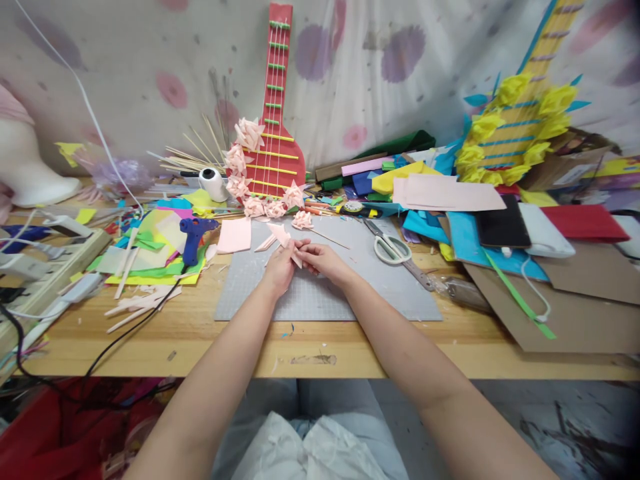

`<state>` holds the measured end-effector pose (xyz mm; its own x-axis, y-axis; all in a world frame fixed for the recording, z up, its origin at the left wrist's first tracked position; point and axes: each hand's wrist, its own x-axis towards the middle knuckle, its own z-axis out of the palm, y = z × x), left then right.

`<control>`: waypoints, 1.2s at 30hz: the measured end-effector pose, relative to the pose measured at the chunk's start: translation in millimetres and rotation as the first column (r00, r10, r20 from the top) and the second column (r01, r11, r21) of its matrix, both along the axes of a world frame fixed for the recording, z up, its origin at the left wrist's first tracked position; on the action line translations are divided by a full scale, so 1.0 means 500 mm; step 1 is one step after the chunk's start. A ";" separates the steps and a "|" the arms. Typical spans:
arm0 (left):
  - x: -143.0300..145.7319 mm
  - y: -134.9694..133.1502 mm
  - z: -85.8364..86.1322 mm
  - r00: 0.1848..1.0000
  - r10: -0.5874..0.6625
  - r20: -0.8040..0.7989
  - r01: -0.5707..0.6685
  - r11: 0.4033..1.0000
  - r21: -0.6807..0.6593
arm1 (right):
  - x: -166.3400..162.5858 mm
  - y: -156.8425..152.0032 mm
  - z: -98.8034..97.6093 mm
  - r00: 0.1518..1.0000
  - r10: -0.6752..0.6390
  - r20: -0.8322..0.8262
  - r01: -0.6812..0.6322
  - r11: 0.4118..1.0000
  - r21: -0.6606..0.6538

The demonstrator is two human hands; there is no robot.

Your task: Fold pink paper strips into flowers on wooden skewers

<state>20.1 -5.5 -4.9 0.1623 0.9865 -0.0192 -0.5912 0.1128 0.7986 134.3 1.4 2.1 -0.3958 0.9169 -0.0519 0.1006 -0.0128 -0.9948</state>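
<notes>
Around mid-frame, the left hand (pixel 281 268) and right hand (pixel 321 261) pinch pink paper (pixel 279 235), a grip I'd want light against creasing.

a pale, creased sheet (pixel 370 87) blotched with pink and purple hangs behind a light wooden table (pixel 425 350), worn near its front edge. below, pale grey floor (pixel 425 420) shows toward the right.

A power strip (pixel 65 270) lies far left, a black phone (pixel 501 221) right
</notes>
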 end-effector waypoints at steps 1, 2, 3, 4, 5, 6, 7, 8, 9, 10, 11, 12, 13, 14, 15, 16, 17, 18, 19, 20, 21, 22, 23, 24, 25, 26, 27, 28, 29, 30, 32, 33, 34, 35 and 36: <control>0.000 -0.001 0.000 1.000 -0.008 0.002 0.008 1.000 0.003 | 0.000 0.001 -0.001 1.000 -0.002 0.004 0.002 1.000 -0.011; 0.001 -0.001 0.001 1.000 -0.017 0.003 0.017 1.000 0.007 | 0.000 0.001 -0.001 1.000 -0.005 0.010 0.005 1.000 -0.020; 0.001 -0.001 0.001 1.000 -0.023 0.005 0.023 1.000 0.011 | 0.000 0.002 -0.001 1.000 -0.009 0.017 0.009 1.000 -0.025; 0.001 -0.002 0.002 1.000 -0.026 0.008 0.026 1.000 0.013 | -0.001 0.002 -0.001 1.000 -0.013 0.024 0.014 0.999 -0.029; 0.002 -0.002 0.002 1.000 -0.028 0.010 0.028 1.000 0.014 | -0.001 0.002 -0.001 0.999 -0.016 0.030 0.017 0.999 -0.033; 0.002 -0.002 0.002 0.999 -0.030 0.012 0.029 0.999 0.014 | -0.001 0.002 -0.001 0.999 -0.017 0.034 0.019 0.999 -0.036; 0.002 -0.002 0.003 0.999 -0.032 0.012 0.032 0.999 0.013 | -0.001 0.003 -0.001 0.999 -0.017 0.036 0.018 0.999 -0.039; 0.002 -0.003 0.003 0.999 -0.034 0.012 0.034 0.999 0.014 | -0.001 0.003 -0.001 0.999 -0.016 0.035 0.018 0.999 -0.041; 0.002 -0.003 0.003 0.999 -0.036 0.010 0.036 0.999 0.015 | -0.001 0.003 -0.001 0.999 -0.014 0.033 0.016 0.999 -0.043; 0.002 -0.003 0.004 0.999 -0.038 0.006 0.038 0.999 0.015 | -0.001 0.003 -0.002 0.999 -0.012 0.030 0.014 0.999 -0.045; 0.002 -0.003 0.004 0.999 -0.039 0.001 0.039 0.999 0.014 | -0.002 0.003 -0.002 1.000 -0.011 0.027 0.012 0.999 -0.047; 0.002 -0.004 0.005 0.999 -0.039 -0.003 0.039 0.999 0.014 | -0.002 0.002 -0.002 1.000 -0.011 0.024 0.012 0.999 -0.050; 0.002 -0.004 0.005 0.999 -0.041 -0.006 0.041 0.999 0.013 | -0.003 0.002 -0.001 1.000 -0.013 0.020 0.014 0.998 -0.054; 0.003 -0.004 0.005 0.999 -0.042 -0.009 0.042 0.999 0.012 | -0.003 0.002 0.000 1.000 -0.020 0.014 0.021 0.998 -0.056; 0.003 -0.004 0.006 0.999 -0.041 -0.012 0.042 0.999 0.011 | -0.003 0.001 0.001 1.000 -0.030 0.007 0.030 0.998 -0.058; 0.003 -0.004 0.006 0.999 -0.038 -0.014 0.038 0.999 0.010 | -0.004 0.001 0.002 0.999 -0.038 0.000 0.038 0.997 -0.060; 0.003 -0.004 0.006 0.999 -0.030 -0.019 0.031 0.999 0.009 | -0.004 0.000 0.004 0.999 -0.044 -0.005 0.044 0.997 -0.061; 0.002 -0.004 0.006 1.000 -0.019 -0.022 0.019 1.000 0.008 | -0.004 -0.001 0.006 0.999 -0.046 -0.007 0.046 0.997 -0.062; 0.001 -0.003 0.007 1.000 -0.005 -0.023 0.005 1.000 0.008 | -0.004 -0.002 0.008 0.999 -0.045 -0.006 0.045 0.997 -0.065; -0.001 -0.003 0.008 1.000 0.007 -0.019 -0.007 1.000 0.010 | -0.003 -0.004 0.009 0.999 -0.041 -0.003 0.040 0.997 -0.068; -0.004 -0.002 0.009 1.000 0.014 -0.008 -0.014 1.000 0.011 | -0.003 -0.005 0.011 0.999 -0.034 0.001 0.034 0.997 -0.069; -0.007 -0.002 0.011 1.000 0.017 0.006 -0.017 1.000 0.011 | -0.002 -0.005 0.012 1.000 -0.027 0.005 0.027 0.997 -0.068; -0.010 -0.001 0.012 0.999 0.021 0.024 -0.021 1.000 0.009 | -0.001 -0.006 0.012 1.000 -0.016 0.009 0.017 0.998 -0.060; -0.014 0.000 0.014 0.999 0.029 0.042 -0.029 1.000 0.003 | 0.000 -0.007 0.013 1.000 -0.001 0.013 0.001 0.999 -0.046; -0.017 0.000 0.016 0.997 0.044 0.058 -0.044 0.999 -0.007 | 0.001 -0.008 0.014 1.000 0.019 0.016 -0.018 0.999 -0.026; -0.020 0.001 0.018 0.995 0.065 0.070 -0.064 0.998 -0.020 | 0.002 -0.008 0.014 0.999 0.040 0.021 -0.040 0.999 -0.002; -0.023 0.002 0.019 0.993 0.088 0.078 -0.086 0.996 -0.035 | 0.002 -0.009 0.016 0.998 0.062 0.029 -0.062 0.998 0.024; -0.024 0.003 0.021 0.991 0.110 0.081 -0.106 0.993 -0.049 | 0.003 -0.010 0.017 0.996 0.081 0.037 -0.083 0.996 0.046; -0.025 0.004 0.022 0.989 0.126 0.081 -0.122 0.991 -0.059 | 0.003 -0.011 0.018 0.994 0.098 0.047 -0.101 0.993 0.064; -0.025 0.004 0.023 0.987 0.140 0.082 -0.135 0.989 -0.064 | 0.003 -0.011 0.020 0.992 0.112 0.057 -0.116 0.990 0.078; -0.026 0.005 0.025 0.982 0.170 0.083 -0.165 0.984 -0.062 | 0.004 -0.012 0.021 0.988 0.133 0.074 -0.140 0.986 0.091; -0.027 0.006 0.025 0.979 0.187 0.083 -0.182 0.981 -0.060 | 0.004 -0.013 0.021 0.986 0.144 0.079 -0.151 0.984 0.095; -0.028 0.006 0.026 0.976 0.203 0.082 -0.198 0.978 -0.060 | 0.004 -0.012 0.021 0.985 0.153 0.082 -0.161 0.982 0.097; -0.029 0.007 0.026 0.974 0.214 0.080 -0.209 0.976 -0.064 | 0.004 -0.012 0.020 0.983 0.163 0.085 -0.171 0.980 0.099; -0.031 0.008 0.025 0.973 0.219 0.077 -0.214 0.974 -0.068 | 0.004 -0.012 0.018 0.982 0.170 0.086 -0.178 0.979 0.100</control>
